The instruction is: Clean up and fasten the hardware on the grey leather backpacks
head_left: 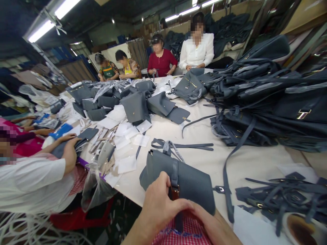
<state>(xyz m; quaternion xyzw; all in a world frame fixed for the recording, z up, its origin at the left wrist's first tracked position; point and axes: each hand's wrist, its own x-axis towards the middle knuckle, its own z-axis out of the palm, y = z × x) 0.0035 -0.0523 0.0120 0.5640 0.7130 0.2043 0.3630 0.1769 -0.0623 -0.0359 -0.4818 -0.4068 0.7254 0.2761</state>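
Note:
A grey-blue leather handbag (pixel 194 182) lies at the near edge of the white table (pixel 255 160), over my lap. My left hand (pixel 159 204) is closed on the bag's near side beside its strap and a small brown buckle piece (pixel 175 193). My right hand (pixel 212 221) comes in low from the right, fingers pressed against the bag's lower edge near my left hand; its fingertips are partly hidden. A long grey strap (pixel 226 177) trails from the bag's right side.
A tall pile of finished grey bags (pixel 276 98) fills the right side. Loose straps (pixel 281 197) lie at near right. Bag panels (pixel 135 107) and white paper sheets (pixel 127 136) cover the middle. Several seated workers line the left and far edges.

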